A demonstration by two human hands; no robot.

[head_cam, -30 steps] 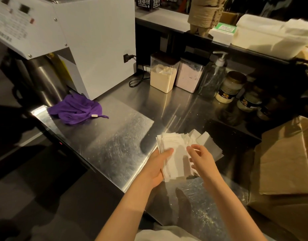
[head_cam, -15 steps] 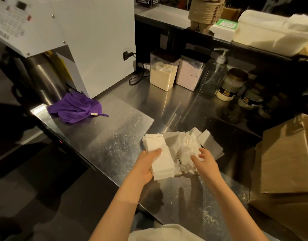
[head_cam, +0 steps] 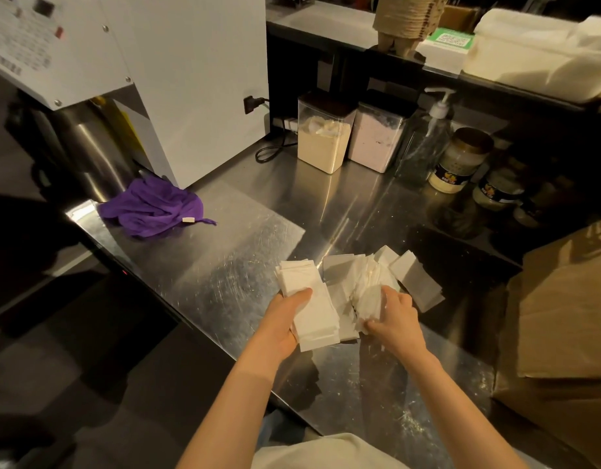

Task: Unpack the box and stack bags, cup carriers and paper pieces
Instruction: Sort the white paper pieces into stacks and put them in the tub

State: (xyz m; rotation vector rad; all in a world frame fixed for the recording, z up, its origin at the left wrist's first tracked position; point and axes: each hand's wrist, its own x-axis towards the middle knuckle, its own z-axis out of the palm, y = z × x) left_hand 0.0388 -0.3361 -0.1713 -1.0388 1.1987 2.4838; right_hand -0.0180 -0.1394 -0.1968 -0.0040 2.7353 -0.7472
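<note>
One steel counter (head_cam: 224, 282) runs from 9 o'clock down to 5 o'clock, and its front edge slants across the lower left. A white machine (head_cam: 190, 79) fills the 11 o'clock corner. A cardboard box (head_cam: 563, 316) closes off the 3 to 4 o'clock side. Between them is a wide strip of bare, scratched steel, most of it towards 9 o'clock of the paper. A purple cloth (head_cam: 153, 208) lies crumpled near the counter's left corner at 9 o'clock. Two clear containers (head_cam: 323, 137) and a pump bottle (head_cam: 427, 137) stand along the back at 1 o'clock.

Just below centre, loose paper pieces (head_cam: 356, 282) lie fanned on the steel near the front edge. At their 9 o'clock side is a squared paper stack (head_cam: 309, 306).

Both forearms come up from 6 o'clock. The left hand (head_cam: 285, 323) grips the paper stack with its thumb across the top and its fingers hidden beneath. The right hand (head_cam: 394, 319) curls its fingers and thumb round the near end of the loose paper pieces.
</note>
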